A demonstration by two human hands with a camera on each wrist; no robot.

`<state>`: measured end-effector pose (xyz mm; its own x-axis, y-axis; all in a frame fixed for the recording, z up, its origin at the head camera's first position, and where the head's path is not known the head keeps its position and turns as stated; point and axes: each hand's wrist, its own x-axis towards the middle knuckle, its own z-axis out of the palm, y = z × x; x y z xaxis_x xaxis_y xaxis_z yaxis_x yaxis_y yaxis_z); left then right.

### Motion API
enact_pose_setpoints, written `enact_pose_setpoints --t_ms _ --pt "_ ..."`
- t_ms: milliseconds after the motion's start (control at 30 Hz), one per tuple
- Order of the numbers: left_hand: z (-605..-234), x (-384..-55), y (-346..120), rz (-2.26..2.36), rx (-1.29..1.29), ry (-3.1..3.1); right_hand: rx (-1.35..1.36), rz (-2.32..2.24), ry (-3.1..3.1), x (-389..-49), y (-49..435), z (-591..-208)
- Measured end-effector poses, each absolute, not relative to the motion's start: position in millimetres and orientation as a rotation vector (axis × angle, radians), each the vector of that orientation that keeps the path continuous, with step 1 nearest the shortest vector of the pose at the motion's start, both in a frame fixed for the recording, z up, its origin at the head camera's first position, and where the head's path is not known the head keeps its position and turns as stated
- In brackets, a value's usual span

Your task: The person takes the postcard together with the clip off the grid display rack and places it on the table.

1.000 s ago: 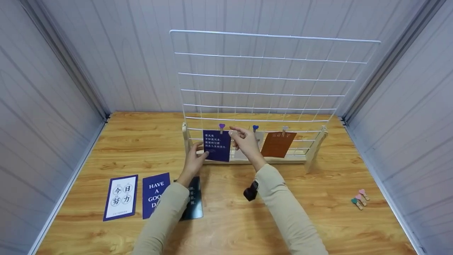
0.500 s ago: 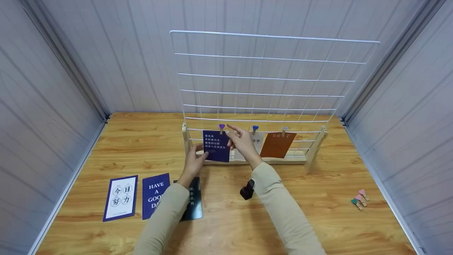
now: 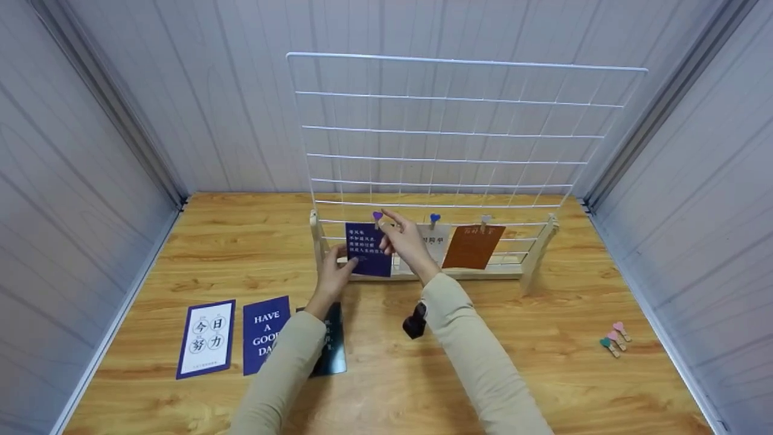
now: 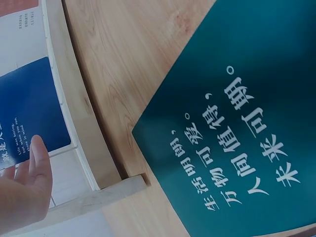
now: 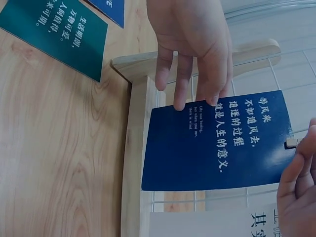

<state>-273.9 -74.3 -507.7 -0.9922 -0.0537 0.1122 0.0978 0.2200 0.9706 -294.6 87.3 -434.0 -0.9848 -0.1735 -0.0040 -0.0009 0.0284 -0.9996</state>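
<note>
A dark blue card (image 3: 365, 269) with white lettering hangs at the left of the white wire grid (image 3: 444, 161). A purple heart clothespin (image 3: 377, 215) is at its top edge. My left hand (image 3: 330, 275) pinches the card's left edge, thumb in front and fingers behind; the right wrist view shows this hand (image 5: 195, 44) at the card's edge. My right hand (image 3: 409, 244) is over the card's upper right, its index finger and thumb apart beside the clothespin. In the right wrist view its fingertips are right at the clothespin's wooden end (image 5: 292, 143).
A white card (image 3: 436, 249) and an orange card (image 3: 474, 248) hang to the right under a blue and a pale clothespin. Three cards lie front left: white with blue border (image 3: 205, 338), blue (image 3: 263, 332), teal (image 4: 197, 148). Several heart clothespins (image 3: 615, 339) lie right.
My right hand has moved left toward the purple clothespin, uncovering more of the white card. The left hand and the blue card stay nearly still.
</note>
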Motion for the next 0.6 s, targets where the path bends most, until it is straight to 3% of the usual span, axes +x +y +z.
enact_pose_setpoints --t_ms 600 --pt "-504.8 -276.2 -73.6 -1.799 0.047 -2.357 -0.067 -2.201 2.111 -299.2 76.8 -433.8"
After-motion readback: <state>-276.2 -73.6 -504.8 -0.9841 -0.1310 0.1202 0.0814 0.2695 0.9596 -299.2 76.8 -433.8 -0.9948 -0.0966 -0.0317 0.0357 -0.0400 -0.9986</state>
